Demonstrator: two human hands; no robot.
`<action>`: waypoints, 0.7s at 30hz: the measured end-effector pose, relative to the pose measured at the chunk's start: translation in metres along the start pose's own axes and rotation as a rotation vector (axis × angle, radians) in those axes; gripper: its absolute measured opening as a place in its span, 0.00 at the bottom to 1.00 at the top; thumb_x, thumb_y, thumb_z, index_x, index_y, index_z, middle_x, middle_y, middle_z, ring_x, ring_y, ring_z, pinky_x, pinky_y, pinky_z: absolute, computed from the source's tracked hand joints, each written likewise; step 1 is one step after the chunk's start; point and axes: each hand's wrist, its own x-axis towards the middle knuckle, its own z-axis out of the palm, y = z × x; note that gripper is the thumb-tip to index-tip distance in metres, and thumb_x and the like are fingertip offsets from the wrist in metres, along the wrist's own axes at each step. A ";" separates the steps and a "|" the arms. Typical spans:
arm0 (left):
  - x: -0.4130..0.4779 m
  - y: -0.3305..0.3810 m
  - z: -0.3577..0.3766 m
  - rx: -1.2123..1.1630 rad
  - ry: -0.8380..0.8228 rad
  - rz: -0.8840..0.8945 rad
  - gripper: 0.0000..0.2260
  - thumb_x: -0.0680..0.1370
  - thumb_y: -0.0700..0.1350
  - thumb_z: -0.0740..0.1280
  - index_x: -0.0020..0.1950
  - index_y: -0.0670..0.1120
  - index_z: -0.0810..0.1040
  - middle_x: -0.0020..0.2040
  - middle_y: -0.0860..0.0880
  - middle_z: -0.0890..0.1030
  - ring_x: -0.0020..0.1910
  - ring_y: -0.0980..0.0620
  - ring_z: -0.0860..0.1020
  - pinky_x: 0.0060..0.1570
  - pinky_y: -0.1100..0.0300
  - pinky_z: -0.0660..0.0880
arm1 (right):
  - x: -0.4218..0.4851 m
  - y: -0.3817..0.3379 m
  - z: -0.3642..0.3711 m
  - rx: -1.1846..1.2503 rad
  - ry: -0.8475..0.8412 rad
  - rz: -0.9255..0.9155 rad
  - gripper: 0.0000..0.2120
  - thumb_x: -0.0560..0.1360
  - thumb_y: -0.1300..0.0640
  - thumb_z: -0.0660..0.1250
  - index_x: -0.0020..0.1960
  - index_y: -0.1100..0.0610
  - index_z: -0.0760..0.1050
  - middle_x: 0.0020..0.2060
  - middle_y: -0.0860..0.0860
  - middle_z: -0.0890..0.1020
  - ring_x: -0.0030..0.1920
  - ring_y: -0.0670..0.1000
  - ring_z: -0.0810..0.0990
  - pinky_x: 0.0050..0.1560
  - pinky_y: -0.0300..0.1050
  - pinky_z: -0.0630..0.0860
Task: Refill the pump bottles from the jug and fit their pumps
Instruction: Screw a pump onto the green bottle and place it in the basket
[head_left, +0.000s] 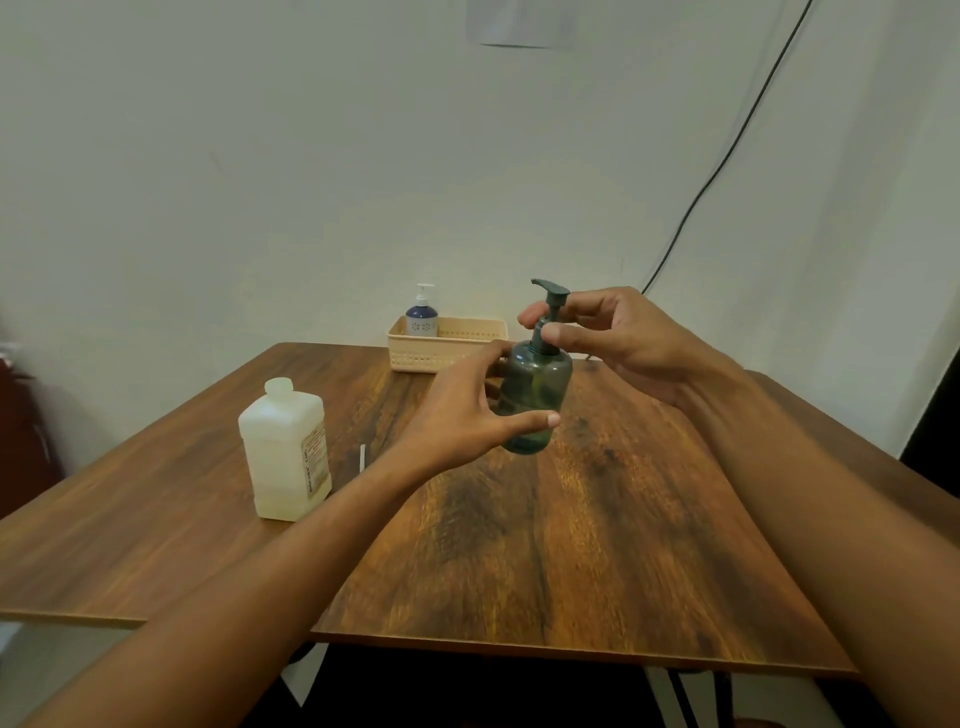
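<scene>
Upright, green bottle (535, 395); pump spout (549, 286) points left.

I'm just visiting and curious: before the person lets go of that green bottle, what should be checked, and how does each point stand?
1. Left hand steadies the green pump bottle: ok.
2. Right hand grips the pump at its collar: ok.
3. Pump screwed fully tight: cannot tell.
4. Bottle upright: ok.
5. White jug capped: ok.
6. Blue pump bottle already in the basket with its pump on: ok.
</scene>
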 end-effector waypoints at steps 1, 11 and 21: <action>0.000 0.000 0.001 0.006 0.001 0.002 0.37 0.70 0.63 0.78 0.74 0.52 0.71 0.68 0.51 0.79 0.61 0.53 0.80 0.56 0.59 0.81 | 0.002 0.000 0.002 -0.027 0.042 -0.003 0.22 0.72 0.48 0.78 0.59 0.61 0.86 0.57 0.46 0.89 0.62 0.43 0.85 0.67 0.50 0.77; 0.004 -0.004 0.003 -0.004 -0.011 -0.003 0.38 0.69 0.64 0.78 0.75 0.52 0.71 0.68 0.52 0.80 0.62 0.53 0.80 0.58 0.56 0.81 | -0.003 0.004 0.005 -0.033 -0.002 0.052 0.18 0.76 0.45 0.74 0.63 0.51 0.86 0.61 0.47 0.88 0.65 0.48 0.85 0.69 0.52 0.79; 0.030 -0.018 0.015 -0.027 0.021 -0.030 0.36 0.69 0.62 0.79 0.73 0.53 0.72 0.66 0.52 0.80 0.60 0.55 0.80 0.54 0.62 0.80 | 0.020 0.019 0.019 -0.194 0.324 0.037 0.14 0.73 0.43 0.80 0.52 0.51 0.87 0.48 0.45 0.88 0.51 0.36 0.84 0.55 0.38 0.78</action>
